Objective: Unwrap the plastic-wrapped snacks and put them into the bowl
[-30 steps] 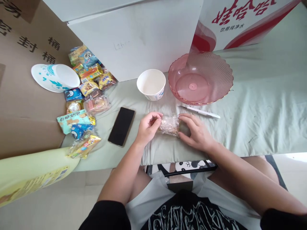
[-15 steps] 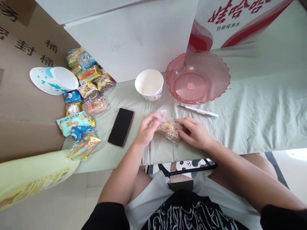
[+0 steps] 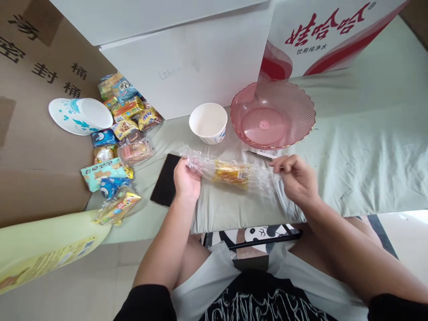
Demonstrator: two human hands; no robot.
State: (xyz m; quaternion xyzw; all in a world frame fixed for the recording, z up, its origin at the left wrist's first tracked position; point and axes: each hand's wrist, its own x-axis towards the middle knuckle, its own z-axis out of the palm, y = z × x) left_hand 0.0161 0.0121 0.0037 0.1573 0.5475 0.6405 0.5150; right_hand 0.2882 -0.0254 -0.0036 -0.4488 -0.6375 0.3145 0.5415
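Grip on both sides is clamped on clear plastic wrap [image 3: 264, 182] right now: left hand [image 3: 187, 182] has fingers curled round the bunched left end, right hand [image 3: 298, 180] has thumb and fingertips pinched together on the other end, though see-through film makes the exact contact hard for me to judge over the feed. Inside it, between the hands, is a yellow snack packet [image 3: 230, 173], near the middle of the desk's [image 3: 361, 165] front edge. I can't tell if it touches the cloth or hangs just above it.

Having an end in each hand makes sense to me: the film gets pulled out lengthwise and the packet sits about level in the middle instead of flopping.

As for the layout, the white paper bowl [image 3: 207, 122] stands mouth up and the pink fluted bowl [image 3: 267, 124] sits right by it, both toward the back edge, probably so elbows don't catch them. There's a slim white pen-like tool [image 3: 261, 155] lying partly behind the right hand, and a black phone [image 3: 163, 183] half covered by the left one. Wrapped snacks [image 3: 125, 129] are heaped toward the left edge, where the cardboard box [image 3: 50, 165] likely works as a backstop.
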